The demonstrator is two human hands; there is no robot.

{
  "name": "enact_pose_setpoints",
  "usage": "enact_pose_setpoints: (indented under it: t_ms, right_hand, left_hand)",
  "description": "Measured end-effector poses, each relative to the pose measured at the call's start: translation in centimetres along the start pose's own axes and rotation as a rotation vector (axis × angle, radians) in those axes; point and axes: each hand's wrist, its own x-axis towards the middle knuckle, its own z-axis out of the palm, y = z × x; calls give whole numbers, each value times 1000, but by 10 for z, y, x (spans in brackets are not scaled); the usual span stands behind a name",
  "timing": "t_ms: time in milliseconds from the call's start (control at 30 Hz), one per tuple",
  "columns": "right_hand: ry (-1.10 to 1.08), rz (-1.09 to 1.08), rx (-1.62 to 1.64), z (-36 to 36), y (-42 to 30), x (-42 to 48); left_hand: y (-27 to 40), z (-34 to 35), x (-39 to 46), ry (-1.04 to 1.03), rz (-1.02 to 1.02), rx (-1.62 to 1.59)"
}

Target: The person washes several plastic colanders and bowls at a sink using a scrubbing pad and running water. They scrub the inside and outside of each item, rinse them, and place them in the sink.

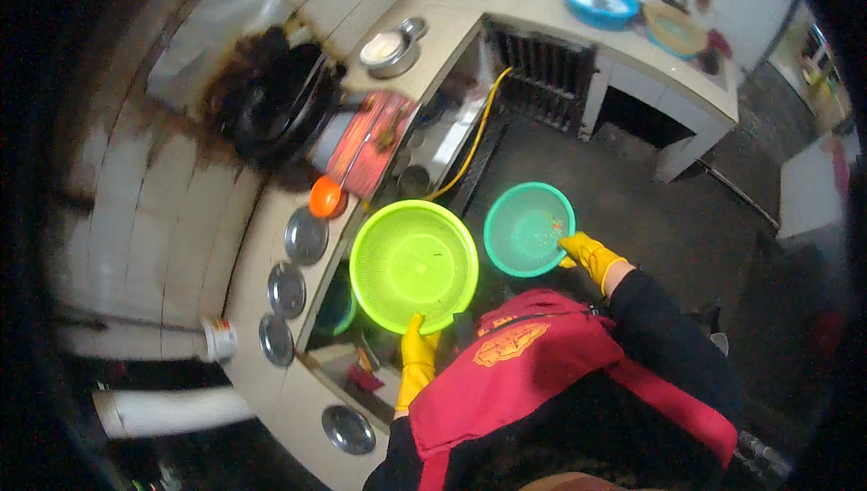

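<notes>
A lime-green plastic strainer basket [414,266] is gripped at its near rim by my left hand [418,362], in a yellow rubber glove. To its right, my right hand [590,259], gloved the same way, grips the right rim of a smaller teal plastic colander [530,229] with small orange and pale bits inside. The two baskets are side by side with a gap between them, in front of a red apron [515,355]. Both are held up off the counter; how high above the floor I cannot tell.
Left of me a counter [254,382] bears several round steel lids [307,235], an orange bowl [328,197], a blackened wok [284,105] and a steel pot [391,52]. A yellow hose [482,126] curves beneath it. A blue basin [600,3] stands on the far counter.
</notes>
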Motion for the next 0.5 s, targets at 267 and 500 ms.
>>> enact_pose_setpoints:
  t_ms: [267, 500]
  right_hand:
    - [151, 140, 345, -115, 33, -24]
    - [304, 0, 666, -165, 10, 4]
  left_hand:
    - [-47, 117, 91, -86, -237, 351]
    - [-56, 287, 226, -318, -309, 522]
